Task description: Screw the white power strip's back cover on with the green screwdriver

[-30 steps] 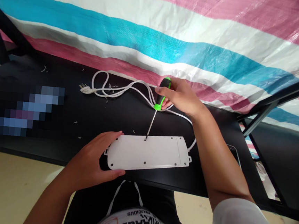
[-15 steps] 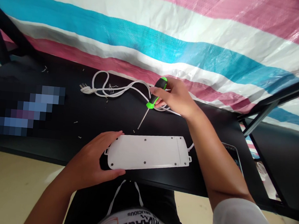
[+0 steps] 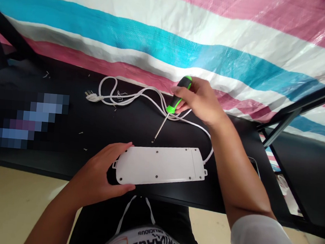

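Note:
A white power strip (image 3: 173, 162) lies underside up near the table's front edge, with several screws set in its back. My left hand (image 3: 101, 175) grips its left end, thumb on the near side and fingers on the far side. Beyond the strip, my right hand (image 3: 201, 102) is closed around the black and green handle of a screwdriver (image 3: 177, 98). Its shaft points down and to the left. At the tip is a small screw (image 3: 153, 141); whether it clings to the tip or rests on the table, I cannot tell.
The strip's white cord (image 3: 202, 127) loops behind it to a plug (image 3: 93, 97) on the black table (image 3: 99, 124). Several loose screws (image 3: 81, 132) lie on the left. A phone (image 3: 254, 164) is partly behind my right forearm. A striped sheet (image 3: 158, 38) hangs at the back.
My right hand and the screwdriver have shifted slightly right and away from me. The small screw near the strip's far edge now shows at the tip. My left hand keeps its grip.

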Demonstrator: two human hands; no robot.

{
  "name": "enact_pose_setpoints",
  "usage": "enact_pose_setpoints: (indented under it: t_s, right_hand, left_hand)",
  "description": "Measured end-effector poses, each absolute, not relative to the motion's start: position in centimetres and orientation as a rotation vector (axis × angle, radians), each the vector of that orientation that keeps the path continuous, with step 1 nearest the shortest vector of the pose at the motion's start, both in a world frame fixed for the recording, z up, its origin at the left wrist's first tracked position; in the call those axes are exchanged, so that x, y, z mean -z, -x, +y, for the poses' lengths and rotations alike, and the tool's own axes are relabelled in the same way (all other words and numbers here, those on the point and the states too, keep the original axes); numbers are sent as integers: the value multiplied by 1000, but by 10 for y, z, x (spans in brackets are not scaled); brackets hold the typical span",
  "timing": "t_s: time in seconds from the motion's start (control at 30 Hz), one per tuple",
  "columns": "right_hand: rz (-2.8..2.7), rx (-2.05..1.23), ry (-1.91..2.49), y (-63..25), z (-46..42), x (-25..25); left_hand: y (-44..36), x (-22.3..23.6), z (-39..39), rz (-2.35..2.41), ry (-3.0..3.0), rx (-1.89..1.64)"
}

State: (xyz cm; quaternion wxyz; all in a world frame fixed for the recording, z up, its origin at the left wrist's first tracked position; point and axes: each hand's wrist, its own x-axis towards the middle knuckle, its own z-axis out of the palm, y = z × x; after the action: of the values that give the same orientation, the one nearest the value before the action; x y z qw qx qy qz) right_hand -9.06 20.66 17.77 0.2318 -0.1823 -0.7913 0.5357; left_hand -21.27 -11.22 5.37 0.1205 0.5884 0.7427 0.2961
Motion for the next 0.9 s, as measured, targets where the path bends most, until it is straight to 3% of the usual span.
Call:
enact_pose_setpoints:
  t_s: [0.23,0.9]
  right_hand:
    - [-2171,-1368,595,70,226,-196]
    - [-2277,-1492,675,62,242,-193]
  left_hand:
    - [211,-63,-112,2181,-1591,-889]
    - [219,-70,-115,2211,-1452,-817]
